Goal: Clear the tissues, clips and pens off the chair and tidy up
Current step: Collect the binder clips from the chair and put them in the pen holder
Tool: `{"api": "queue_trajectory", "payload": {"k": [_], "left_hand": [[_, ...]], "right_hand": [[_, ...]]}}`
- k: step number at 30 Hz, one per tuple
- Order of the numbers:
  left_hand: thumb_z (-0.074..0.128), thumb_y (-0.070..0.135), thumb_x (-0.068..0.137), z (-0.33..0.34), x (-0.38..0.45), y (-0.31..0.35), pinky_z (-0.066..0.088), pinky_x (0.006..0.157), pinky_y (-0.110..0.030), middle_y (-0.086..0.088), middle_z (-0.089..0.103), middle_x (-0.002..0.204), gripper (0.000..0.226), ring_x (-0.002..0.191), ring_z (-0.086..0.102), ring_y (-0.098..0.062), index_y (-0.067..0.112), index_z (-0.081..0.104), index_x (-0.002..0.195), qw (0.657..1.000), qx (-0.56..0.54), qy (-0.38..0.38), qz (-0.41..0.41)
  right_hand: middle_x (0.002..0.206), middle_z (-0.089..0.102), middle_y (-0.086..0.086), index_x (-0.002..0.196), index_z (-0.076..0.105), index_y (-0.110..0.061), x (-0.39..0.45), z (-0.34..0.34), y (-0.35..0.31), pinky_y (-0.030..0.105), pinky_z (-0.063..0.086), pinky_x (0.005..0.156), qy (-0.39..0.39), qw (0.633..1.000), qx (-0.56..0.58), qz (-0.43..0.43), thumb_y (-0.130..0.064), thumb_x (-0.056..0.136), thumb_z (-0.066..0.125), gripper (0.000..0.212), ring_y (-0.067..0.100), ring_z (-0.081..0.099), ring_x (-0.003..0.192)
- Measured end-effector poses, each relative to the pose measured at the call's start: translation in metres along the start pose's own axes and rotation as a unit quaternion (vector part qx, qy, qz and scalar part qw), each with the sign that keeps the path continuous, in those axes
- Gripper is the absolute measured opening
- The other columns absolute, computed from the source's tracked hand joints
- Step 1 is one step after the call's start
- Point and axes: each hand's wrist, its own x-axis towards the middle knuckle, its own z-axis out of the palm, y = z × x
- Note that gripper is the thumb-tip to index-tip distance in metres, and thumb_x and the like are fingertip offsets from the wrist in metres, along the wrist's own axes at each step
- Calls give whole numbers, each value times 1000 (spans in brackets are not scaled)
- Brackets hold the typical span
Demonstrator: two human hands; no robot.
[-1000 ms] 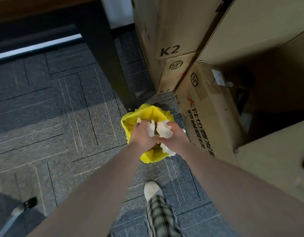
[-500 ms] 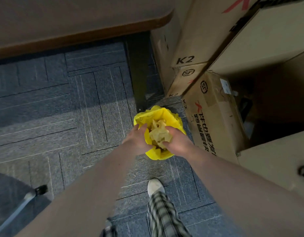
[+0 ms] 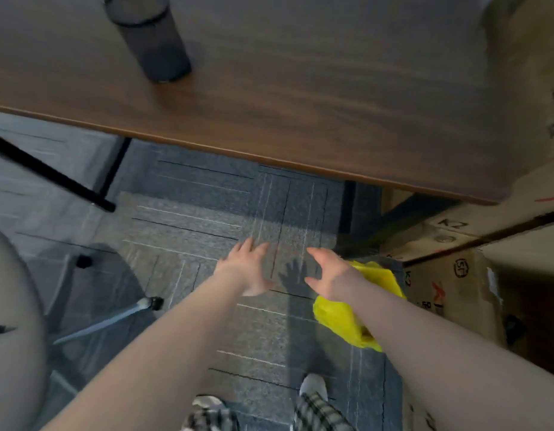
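Head view shows both hands, left hand (image 3: 249, 269) and right hand (image 3: 328, 270), empty with fingers spread above the carpet, yellow bag (image 3: 356, 312) just beneath the right wrist; best turn left toward the chair (image 3: 11, 321) next.

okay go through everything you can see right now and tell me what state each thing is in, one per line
left hand: open, empty
right hand: open, empty
yellow bag: on the carpet, crumpled, partly under the right forearm
mesh pen holder: upright on the desk
desk: bare apart from the holder
cardboard boxes: stacked beside the bag
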Motion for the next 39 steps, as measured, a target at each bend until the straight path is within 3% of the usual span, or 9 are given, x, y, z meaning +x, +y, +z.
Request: {"api": "queue_trajectory", "payload": {"k": [6, 14, 20, 27, 31, 35, 39], "left_hand": [[59, 54, 81, -43, -78, -156, 10, 117, -57, 1, -9, 160, 91, 148, -6, -26, 36, 0, 148, 992, -42, 47, -105], [59, 57, 78, -61, -174, -337, 17, 114, -58, -2, -6, 160, 91, 147, -3, -27, 34, 5, 148, 969, -111, 98, -197], [57, 52, 82, -29, -242, -459, 16, 114, -61, -5, 1, 160, 80, 147, -1, -30, 36, 13, 147, 950, -161, 70, -260], [61, 49, 79, 38, -279, -530, 24, 114, -56, -5, 7, 159, 81, 147, 2, -28, 36, 16, 145, 912, -245, 43, -328], [59, 41, 83, 63, -283, -542, 24, 112, -52, -2, 6, 159, 71, 146, 6, -25, 35, 21, 143, 883, -279, 87, -368], [51, 37, 88, 82, -280, -552, 31, 109, -50, -2, 8, 157, 72, 145, 7, -24, 35, 10, 147, 837, -316, 136, -425], [53, 44, 87, 101, -260, -574, 37, 107, -50, -6, 7, 154, 74, 141, 14, -31, 36, 10, 147, 801, -359, 165, -450]], "right_hand": [[161, 11, 1, 150, 13, -33, 6, 11, -170, 44, 25, 118, -34, 984, -127, -121, -41, 89, 54, 74, 25, 22, 146], [161, 12, 3, 150, 11, -32, 8, 67, -386, 46, 28, 116, -63, 938, -237, -245, -41, 90, 53, 73, 26, 24, 145], [160, 13, 6, 150, 12, -28, 2, 131, -512, 46, 26, 117, -110, 909, -268, -299, -34, 91, 53, 72, 27, 21, 146], [147, 35, 4, 146, 23, -24, 2, 218, -582, 42, 39, 106, -156, 877, -292, -348, -26, 89, 53, 65, 27, 41, 132], [134, 45, 7, 138, 36, -22, 17, 253, -607, 41, 46, 95, -127, 859, -291, -401, -18, 85, 53, 56, 32, 48, 122], [142, 37, 2, 141, 29, -27, 37, 275, -634, 37, 45, 80, -100, 819, -357, -437, -18, 90, 46, 54, 31, 44, 122], [144, 35, 6, 140, 30, -24, 63, 294, -658, 43, 47, 87, -81, 800, -390, -449, -14, 90, 47, 53, 32, 38, 126]]}}
